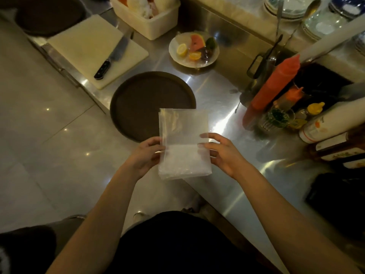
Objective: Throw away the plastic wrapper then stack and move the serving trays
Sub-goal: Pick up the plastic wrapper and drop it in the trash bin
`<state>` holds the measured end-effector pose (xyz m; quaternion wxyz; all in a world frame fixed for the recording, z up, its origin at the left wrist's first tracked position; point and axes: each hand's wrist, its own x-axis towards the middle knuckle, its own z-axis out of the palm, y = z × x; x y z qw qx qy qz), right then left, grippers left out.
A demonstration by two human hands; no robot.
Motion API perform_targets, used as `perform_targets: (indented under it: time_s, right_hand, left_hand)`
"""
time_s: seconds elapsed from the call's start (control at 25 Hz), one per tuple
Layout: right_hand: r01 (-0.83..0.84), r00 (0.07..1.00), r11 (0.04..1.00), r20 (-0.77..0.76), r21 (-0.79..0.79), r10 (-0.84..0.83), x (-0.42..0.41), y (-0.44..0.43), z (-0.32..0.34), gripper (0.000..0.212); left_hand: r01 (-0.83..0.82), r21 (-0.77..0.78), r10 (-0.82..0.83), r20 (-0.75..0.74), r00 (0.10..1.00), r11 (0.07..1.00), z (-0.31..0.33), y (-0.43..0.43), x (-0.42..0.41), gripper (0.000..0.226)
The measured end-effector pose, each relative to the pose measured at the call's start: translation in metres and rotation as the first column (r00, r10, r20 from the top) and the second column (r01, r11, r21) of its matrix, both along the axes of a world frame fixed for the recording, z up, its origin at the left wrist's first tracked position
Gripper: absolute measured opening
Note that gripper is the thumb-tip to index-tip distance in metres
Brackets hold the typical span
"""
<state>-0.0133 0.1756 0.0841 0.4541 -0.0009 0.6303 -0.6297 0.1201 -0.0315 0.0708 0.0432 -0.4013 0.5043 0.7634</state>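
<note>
A clear plastic wrapper (183, 143), flat and rectangular, is held upright in front of me above the counter edge. My left hand (146, 155) pinches its left side and my right hand (223, 155) pinches its right side. Behind it a round dark brown serving tray (142, 101) lies on the steel counter (217, 91), its near right part hidden by the wrapper. A second dark round tray (49, 14) lies at the far left end of the counter.
A white cutting board (87, 46) with a black-handled knife (110, 60) lies between the trays. A plate of cut fruit (194, 49) and a cream bin (146, 18) sit behind. Sauce bottles (274, 86) crowd the right side. Tiled floor (39, 125) is at left.
</note>
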Motion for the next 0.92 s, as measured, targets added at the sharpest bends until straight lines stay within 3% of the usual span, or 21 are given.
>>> perform_targets:
  time_s: [0.2, 0.48, 0.56, 0.72, 0.84, 0.92]
  right_hand:
    - [-0.067, 0.998, 0.996, 0.010, -0.055, 0.067, 0.028, -0.059, 0.010, 0.028]
    - [-0.252, 0.968, 0.961, -0.019, -0.117, 0.252, 0.090, -0.156, 0.046, 0.015]
    - [-0.341, 0.940, 0.936, -0.050, -0.088, 0.338, 0.114, -0.184, 0.058, 0.016]
    - [-0.423, 0.900, 0.905, -0.131, -0.041, 0.415, 0.160, -0.234, 0.074, 0.017]
    - [-0.479, 0.863, 0.877, -0.200, -0.037, 0.463, 0.199, -0.270, 0.075, 0.021]
    - [-0.514, 0.842, 0.857, -0.214, -0.042, 0.495, 0.223, -0.292, 0.074, 0.023]
  left_hand:
    - [-0.055, 0.026, 0.059, -0.167, 0.984, 0.998, 0.024, -0.054, 0.061, 0.036]
    - [-0.235, 0.014, 0.227, -0.325, 0.918, 0.972, 0.039, -0.117, 0.163, 0.032]
    - [-0.298, 0.053, 0.297, -0.354, 0.887, 0.953, 0.040, -0.131, 0.196, 0.019]
    - [-0.396, 0.260, 0.463, -0.297, 0.835, 0.881, 0.033, -0.158, 0.252, 0.034]
    - [-0.395, 0.261, 0.454, -0.223, 0.863, 0.881, 0.031, -0.172, 0.293, 0.059]
    - [-0.407, 0.256, 0.461, -0.207, 0.863, 0.877, 0.029, -0.177, 0.317, 0.061]
